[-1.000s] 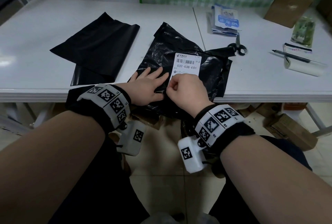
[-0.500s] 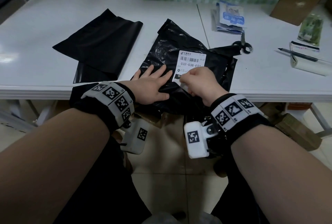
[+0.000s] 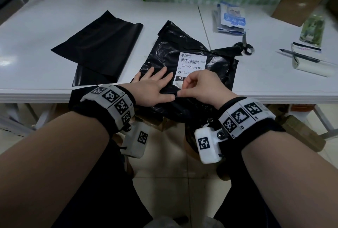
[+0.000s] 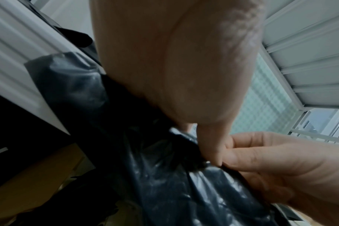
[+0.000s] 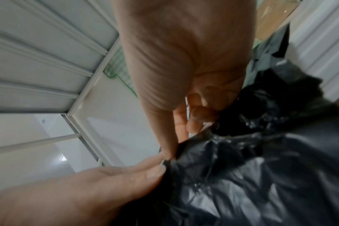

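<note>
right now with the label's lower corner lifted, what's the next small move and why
Probably peel slowly: the right hand seems to pinch the curled lower corner of the label, so drawing it up and away would likely lift more. The left hand lies flat on the black bag, which should stop the crinkled plastic rising with it.

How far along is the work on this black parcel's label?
Done: the white label lies mostly flat on the black parcel. In hand: left hand presses the parcel; right hand pinches the label's lifted lower corner. Left: that corner is not yet flat.
</note>
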